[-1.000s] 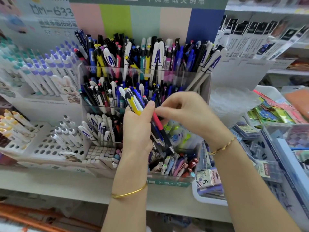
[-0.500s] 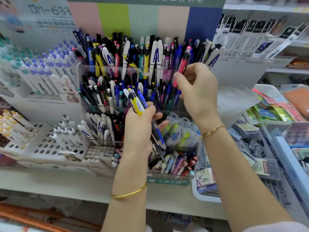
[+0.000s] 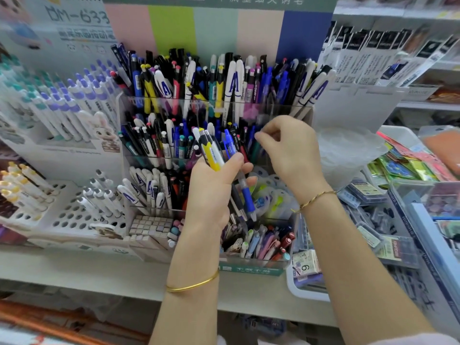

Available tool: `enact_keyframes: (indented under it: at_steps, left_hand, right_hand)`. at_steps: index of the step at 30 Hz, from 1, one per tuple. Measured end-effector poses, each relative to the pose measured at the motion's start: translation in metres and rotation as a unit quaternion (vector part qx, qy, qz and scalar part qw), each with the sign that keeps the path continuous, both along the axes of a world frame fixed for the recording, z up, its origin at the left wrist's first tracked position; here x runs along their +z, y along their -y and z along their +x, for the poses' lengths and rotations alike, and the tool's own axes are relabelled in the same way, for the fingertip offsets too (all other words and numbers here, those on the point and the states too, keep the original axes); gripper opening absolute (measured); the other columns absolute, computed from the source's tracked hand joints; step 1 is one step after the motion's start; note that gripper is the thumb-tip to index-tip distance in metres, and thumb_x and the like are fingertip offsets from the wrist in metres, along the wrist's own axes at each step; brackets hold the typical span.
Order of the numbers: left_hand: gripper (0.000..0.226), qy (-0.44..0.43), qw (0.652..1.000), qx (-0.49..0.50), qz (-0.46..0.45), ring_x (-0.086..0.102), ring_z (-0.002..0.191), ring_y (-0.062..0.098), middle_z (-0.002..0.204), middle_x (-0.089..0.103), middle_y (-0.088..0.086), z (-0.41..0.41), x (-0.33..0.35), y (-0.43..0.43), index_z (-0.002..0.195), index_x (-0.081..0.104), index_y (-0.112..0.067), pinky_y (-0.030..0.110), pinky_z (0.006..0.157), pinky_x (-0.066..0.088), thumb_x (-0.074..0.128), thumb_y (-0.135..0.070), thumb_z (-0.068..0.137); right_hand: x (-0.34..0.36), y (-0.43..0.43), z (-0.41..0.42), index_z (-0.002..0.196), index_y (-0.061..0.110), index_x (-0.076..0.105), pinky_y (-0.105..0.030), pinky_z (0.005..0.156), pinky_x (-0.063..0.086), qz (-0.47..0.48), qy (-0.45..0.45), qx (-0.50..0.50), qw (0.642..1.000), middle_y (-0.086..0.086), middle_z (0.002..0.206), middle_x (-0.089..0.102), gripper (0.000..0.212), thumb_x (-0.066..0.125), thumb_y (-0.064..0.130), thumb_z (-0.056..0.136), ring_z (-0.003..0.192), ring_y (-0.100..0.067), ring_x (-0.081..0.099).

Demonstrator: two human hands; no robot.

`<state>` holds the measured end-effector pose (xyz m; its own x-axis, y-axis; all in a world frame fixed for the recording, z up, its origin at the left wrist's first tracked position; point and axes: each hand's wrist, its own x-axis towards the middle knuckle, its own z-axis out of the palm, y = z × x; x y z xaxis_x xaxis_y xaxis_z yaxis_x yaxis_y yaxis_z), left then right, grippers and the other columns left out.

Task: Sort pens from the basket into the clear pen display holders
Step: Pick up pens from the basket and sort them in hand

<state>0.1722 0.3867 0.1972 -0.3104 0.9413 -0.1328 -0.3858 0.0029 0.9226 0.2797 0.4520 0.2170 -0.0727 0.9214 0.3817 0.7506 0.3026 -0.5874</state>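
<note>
My left hand [image 3: 211, 195] is shut on a bundle of pens [image 3: 213, 155], among them a yellow-and-white one and a blue one [image 3: 245, 195] with tips pointing down. It hovers in front of the clear tiered pen holder [image 3: 276, 108], whose three stepped rows are packed with upright pens. My right hand [image 3: 292, 151] is just to the right, in front of the middle row, fingers loosely curled with nothing in them. A pink pen [image 3: 250, 80] stands among the top row. No basket is clearly visible.
A white rack with round holes [image 3: 67, 216] and a rabbit-themed pen display [image 3: 74, 103] stand to the left. A low clear box of pastel pens [image 3: 261, 242] sits below my hands. Translucent plastic cups [image 3: 348, 150] and stationery boxes [image 3: 366, 192] crowd the right.
My right hand pulled a pink-red pen from the bundle, lifted it to the top row, let it go and came back down empty. My left hand kept its bundle.
</note>
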Motion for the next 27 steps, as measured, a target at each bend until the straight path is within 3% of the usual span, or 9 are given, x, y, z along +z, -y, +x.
enact_keyframes:
  at_steps: [3, 4, 6, 9, 12, 15, 18, 22, 27]
  left_hand:
    - [0.009, -0.007, 1.000, -0.018, 0.006, 0.069, 0.069, 0.012, 0.087, 0.067, 0.008, 0.003, 0.002, -0.001, 0.100, 0.062, -0.007, 0.028, 0.058, 0.057, 0.061, -0.005, 0.092]
    - [0.010, -0.018, 0.999, -0.024, 0.010, 0.070, 0.069, 0.013, 0.085, 0.069, 0.008, 0.003, 0.002, -0.002, 0.101, 0.063, -0.007, 0.029, 0.058, 0.057, 0.063, -0.007, 0.091]
    - [0.009, -0.042, 0.999, -0.030, 0.012, 0.072, 0.076, 0.017, 0.082, 0.072, 0.007, 0.004, 0.001, -0.002, 0.098, 0.066, -0.008, 0.034, 0.063, 0.059, 0.064, -0.011, 0.090]
    - [0.006, -0.038, 0.999, -0.011, 0.000, 0.072, 0.085, 0.024, 0.086, 0.071, 0.012, 0.004, 0.000, -0.003, 0.097, 0.061, -0.004, 0.044, 0.078, 0.060, 0.059, -0.008, 0.093]
    - [0.003, -0.004, 1.000, 0.010, -0.005, 0.072, 0.081, 0.023, 0.082, 0.067, 0.010, 0.001, 0.000, -0.002, 0.094, 0.056, -0.004, 0.040, 0.076, 0.061, 0.055, -0.007, 0.096]
    - [0.008, 0.008, 1.000, 0.015, -0.007, 0.070, 0.074, 0.020, 0.074, 0.064, 0.006, -0.002, 0.000, 0.000, 0.089, 0.056, -0.008, 0.038, 0.071, 0.061, 0.054, -0.008, 0.097]
    - [0.008, 0.015, 1.000, 0.009, -0.005, 0.066, 0.062, 0.016, 0.070, 0.063, 0.004, -0.001, 0.002, 0.002, 0.090, 0.054, -0.008, 0.037, 0.068, 0.061, 0.053, -0.008, 0.098]
    - [0.006, 0.004, 1.000, 0.009, -0.007, 0.055, 0.050, 0.006, 0.068, 0.061, 0.000, 0.000, 0.003, 0.002, 0.093, 0.056, -0.010, 0.022, 0.051, 0.051, 0.052, -0.009, 0.098]
    - [0.010, 0.024, 1.000, -0.018, -0.002, 0.053, 0.054, 0.006, 0.070, 0.060, -0.001, -0.002, 0.001, 0.002, 0.096, 0.056, -0.010, 0.020, 0.051, 0.047, 0.048, -0.006, 0.099]
  right_hand:
    - [0.014, 0.013, 0.001, 0.077, -0.003, 0.068, -0.032, 0.058, 0.046, -0.111, -0.145, 0.114, 0.977, -0.016, 0.068, 0.063, 0.042, 0.060, 0.035, 0.092, 0.060, -0.025, 0.056]
    - [0.016, 0.017, 0.001, 0.073, 0.000, 0.068, -0.025, 0.052, 0.046, -0.152, -0.161, 0.148, 0.964, -0.011, 0.063, 0.063, 0.038, 0.062, 0.032, 0.091, 0.053, -0.018, 0.055]
    - [0.016, 0.018, 0.000, 0.076, 0.008, 0.073, -0.018, 0.055, 0.049, -0.174, -0.174, 0.175, 0.953, -0.002, 0.066, 0.067, 0.019, 0.067, 0.022, 0.088, 0.054, -0.005, 0.058]
    - [0.013, 0.007, -0.001, 0.086, 0.014, 0.069, -0.023, 0.061, 0.049, -0.061, -0.257, 0.105, 0.959, 0.004, 0.076, 0.066, 0.007, 0.066, 0.020, 0.088, 0.066, -0.006, 0.059]
    - [0.021, 0.001, 0.000, 0.084, 0.024, 0.059, -0.032, 0.064, 0.052, 0.104, -0.310, 0.030, 0.945, 0.007, 0.076, 0.061, 0.009, 0.060, 0.020, 0.092, 0.070, -0.013, 0.060]
    - [0.022, 0.002, -0.002, 0.082, 0.028, 0.052, -0.022, 0.066, 0.049, 0.196, -0.273, 0.009, 0.942, 0.017, 0.075, 0.054, 0.015, 0.058, 0.017, 0.092, 0.069, -0.007, 0.056]
    - [0.012, 0.001, -0.003, 0.089, 0.016, 0.062, -0.013, 0.068, 0.043, 0.164, -0.181, 0.005, 0.970, 0.012, 0.077, 0.054, 0.003, 0.061, 0.016, 0.091, 0.071, -0.006, 0.054]
    - [-0.005, -0.006, -0.006, 0.097, 0.008, 0.066, -0.029, 0.077, 0.051, 0.036, -0.072, 0.002, 0.997, 0.002, 0.085, 0.061, 0.016, 0.069, 0.021, 0.087, 0.082, -0.016, 0.061]
    - [-0.012, -0.008, -0.005, 0.092, 0.009, 0.060, -0.036, 0.074, 0.049, -0.024, 0.033, -0.029, 0.999, -0.004, 0.088, 0.059, 0.019, 0.070, 0.023, 0.086, 0.084, -0.023, 0.057]
